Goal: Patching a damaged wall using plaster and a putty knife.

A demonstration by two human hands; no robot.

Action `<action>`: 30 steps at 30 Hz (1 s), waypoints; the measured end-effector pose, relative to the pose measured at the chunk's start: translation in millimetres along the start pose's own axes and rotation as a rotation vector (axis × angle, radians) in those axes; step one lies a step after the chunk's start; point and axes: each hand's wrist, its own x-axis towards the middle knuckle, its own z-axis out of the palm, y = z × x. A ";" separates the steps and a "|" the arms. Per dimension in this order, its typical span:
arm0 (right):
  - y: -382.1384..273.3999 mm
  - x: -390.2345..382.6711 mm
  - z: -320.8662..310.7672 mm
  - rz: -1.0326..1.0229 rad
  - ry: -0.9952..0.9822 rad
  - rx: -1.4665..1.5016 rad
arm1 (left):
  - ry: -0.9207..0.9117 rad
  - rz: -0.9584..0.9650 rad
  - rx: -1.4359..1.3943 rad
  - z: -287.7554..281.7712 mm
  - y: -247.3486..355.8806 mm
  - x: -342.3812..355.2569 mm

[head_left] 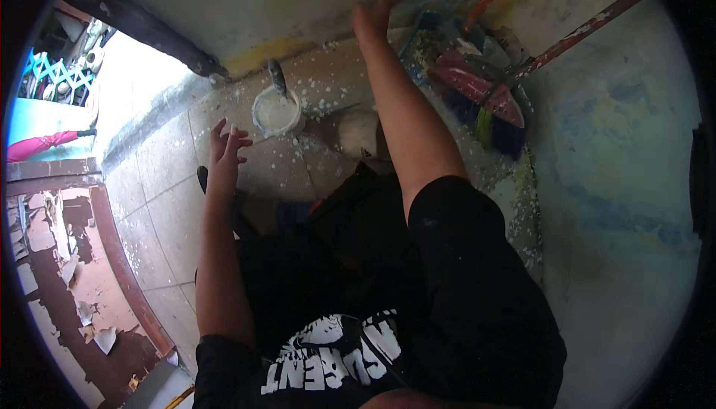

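My left hand [226,145] hangs in the air over the tiled floor, fingers spread and holding nothing. Just beyond it stands a small white bucket [259,119] with pale, paint-like stuff inside. A tool with a dark grey handle [277,77] sticks up out of the bucket. My right arm stretches forward, and my right hand [373,19] is at the lower part of the wall [298,6], near a yellowish patch. Its fingers are blurred and partly turned away, so whether it holds anything is unclear.
To the right, a reddish dustpan [488,95] and other debris lie by a long worn handle [589,30]. White splatters dot the floor tiles [160,207]. At left are a bright doorway [142,73] and a panel with peeling paint [82,260]. Beyond the doorway shows something pink [45,145].
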 end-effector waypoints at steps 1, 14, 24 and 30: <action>11.6 -8.8 -6.5 0.005 0.008 -0.006 | -0.014 0.024 0.007 0.5 0.5 -1.7; -7.7 -10.6 -4.8 -0.038 -0.026 -0.116 | 0.000 0.063 0.003 -0.2 22.0 -7.1; 11.4 -24.4 -7.7 -0.088 -0.047 -0.328 | 0.000 -0.012 0.050 -2.2 16.0 -4.1; 26.0 -13.1 -6.6 -0.015 0.110 -0.026 | -0.015 0.034 0.062 0.1 10.3 -2.5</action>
